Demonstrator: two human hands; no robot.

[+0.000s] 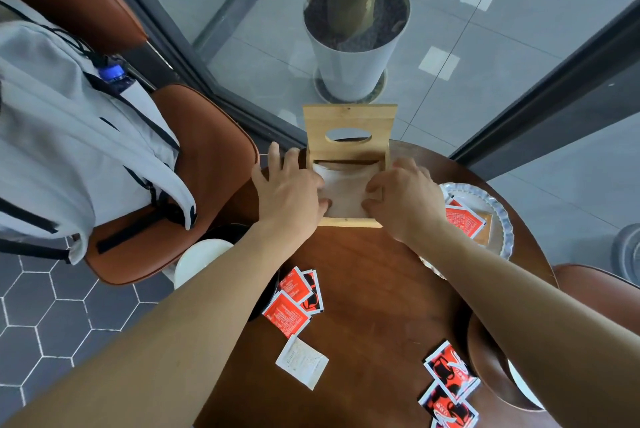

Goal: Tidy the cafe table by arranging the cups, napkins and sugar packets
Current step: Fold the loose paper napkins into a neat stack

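A wooden napkin box (349, 131) stands at the far edge of the round dark wood table (374, 275), its lid tipped up. White napkins (344, 186) lie inside it. My left hand (291, 192) presses on the napkins' left side, fingers spread, and my right hand (405, 197) presses on their right side. Red sugar packets (294, 299) lie under my left forearm, with a white packet (301, 361) below them. More red and black packets (448, 382) sit at the near right. A white cup (201, 261) shows at the table's left edge.
A scalloped plate (498, 216) with red packets (462, 219) sits at the right. A brown chair (207, 164) holding a grey backpack (69, 136) stands at the left. A white planter (356, 46) is beyond the glass. Another brown chair (588, 282) is at the right.
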